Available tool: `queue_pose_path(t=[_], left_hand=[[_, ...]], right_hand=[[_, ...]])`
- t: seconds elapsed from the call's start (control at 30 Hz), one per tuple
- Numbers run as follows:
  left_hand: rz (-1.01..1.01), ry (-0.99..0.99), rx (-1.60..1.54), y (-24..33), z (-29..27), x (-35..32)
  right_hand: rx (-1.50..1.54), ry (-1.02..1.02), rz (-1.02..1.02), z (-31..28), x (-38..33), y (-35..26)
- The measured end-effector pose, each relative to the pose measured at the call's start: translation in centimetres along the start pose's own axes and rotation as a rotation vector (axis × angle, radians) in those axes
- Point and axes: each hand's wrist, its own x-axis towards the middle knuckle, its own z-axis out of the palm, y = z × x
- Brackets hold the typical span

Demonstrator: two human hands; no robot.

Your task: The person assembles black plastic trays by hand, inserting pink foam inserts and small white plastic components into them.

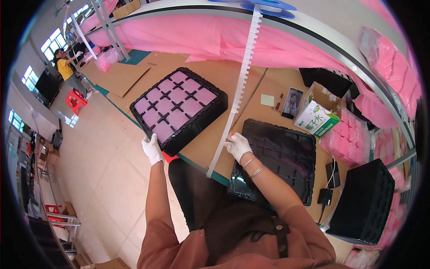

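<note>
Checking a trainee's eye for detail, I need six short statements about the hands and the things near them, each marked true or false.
1. The left hand and the right hand both wear white gloves. True.
2. The left hand is at the near edge of the pink-filled tray. True.
3. A phone lies beside the carton. True.
4. The right hand holds the phone. False: it is by the white strip, away from the phone.
5. The pink-filled tray is right of the white strip. False: it is to its left.
6. The carton is left of the pink-filled tray. False: it is to its right.
</note>
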Motion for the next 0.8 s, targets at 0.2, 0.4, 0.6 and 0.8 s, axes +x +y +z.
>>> queue_pose_path(t=[0.2,0.4,0.6,0.8], left_hand=[[0.036,0.065,0.193,1.7,2.7,-1.6],[0.241,0.384,0.617,6.2,4.4,-5.7],[0.164,-0.9,0.036,14.6,11.7,-16.9],[-0.4,-1.134,-0.276,17.2,16.0,-21.2]], right_hand=[[0.093,-0.062,-0.325,1.5,4.7,-3.8],[0.202,-0.089,-0.307,1.8,0.1,-5.8],[0.014,0.052,-0.398,2.4,-7.2,-6.9],[-0.305,0.216,-0.49,2.7,-11.1,-8.1]])
